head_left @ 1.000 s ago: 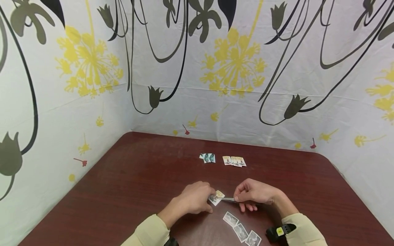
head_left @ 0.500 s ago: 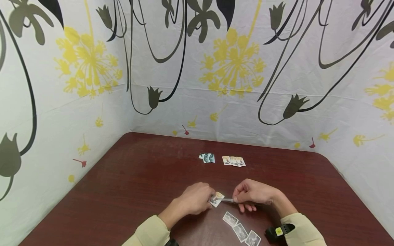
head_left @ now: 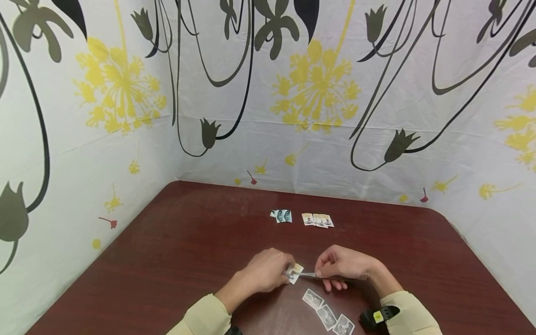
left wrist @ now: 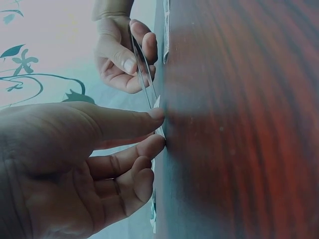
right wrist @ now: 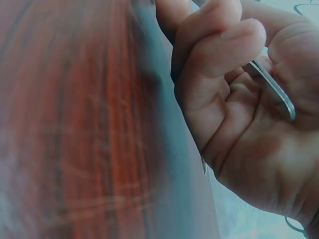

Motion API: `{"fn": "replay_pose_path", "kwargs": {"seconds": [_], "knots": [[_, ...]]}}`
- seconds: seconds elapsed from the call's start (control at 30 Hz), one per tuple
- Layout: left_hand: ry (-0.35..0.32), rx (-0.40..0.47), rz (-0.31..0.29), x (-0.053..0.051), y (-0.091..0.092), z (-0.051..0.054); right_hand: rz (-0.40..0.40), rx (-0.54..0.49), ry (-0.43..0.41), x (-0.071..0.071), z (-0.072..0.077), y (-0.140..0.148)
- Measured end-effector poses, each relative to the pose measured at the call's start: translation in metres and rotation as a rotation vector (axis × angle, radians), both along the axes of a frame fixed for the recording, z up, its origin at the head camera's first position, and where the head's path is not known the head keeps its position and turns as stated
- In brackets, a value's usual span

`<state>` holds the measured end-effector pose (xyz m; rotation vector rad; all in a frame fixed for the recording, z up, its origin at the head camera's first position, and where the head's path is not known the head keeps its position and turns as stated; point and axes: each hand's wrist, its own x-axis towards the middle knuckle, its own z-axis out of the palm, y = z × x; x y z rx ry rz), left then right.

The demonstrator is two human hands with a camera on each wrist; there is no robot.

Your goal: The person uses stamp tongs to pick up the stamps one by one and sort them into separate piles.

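The sleeves (head_left: 205, 316) are cream, the right wristband (head_left: 392, 311) black and yellow-marked.

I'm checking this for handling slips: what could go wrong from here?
The tweezers reach the small card that the left hand holds, so their tips might crease or scratch it.
The black wrist device appears close beside the three grey cards; it might brush them if the right hand shifts.

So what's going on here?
A person pinches a small printed card at the tabletop with the left hand. The right hand holds metal tweezers, tips at that card; whether they grip it isn't clear. Three gray picture cards lie nearer the person, with teal cards and yellow-and-white cards grouped farther back.
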<state>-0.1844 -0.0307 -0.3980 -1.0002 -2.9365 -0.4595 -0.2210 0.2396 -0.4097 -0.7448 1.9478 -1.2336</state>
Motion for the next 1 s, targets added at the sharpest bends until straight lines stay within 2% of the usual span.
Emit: {"fn": "replay_pose_path", "kwargs": {"seconds": [1.0], "knots": [[-0.050, 0.062, 0.008, -0.0001, 0.0009, 0.0013, -0.051, 0.011, 0.054, -0.0001, -0.0010, -0.0035]]}}
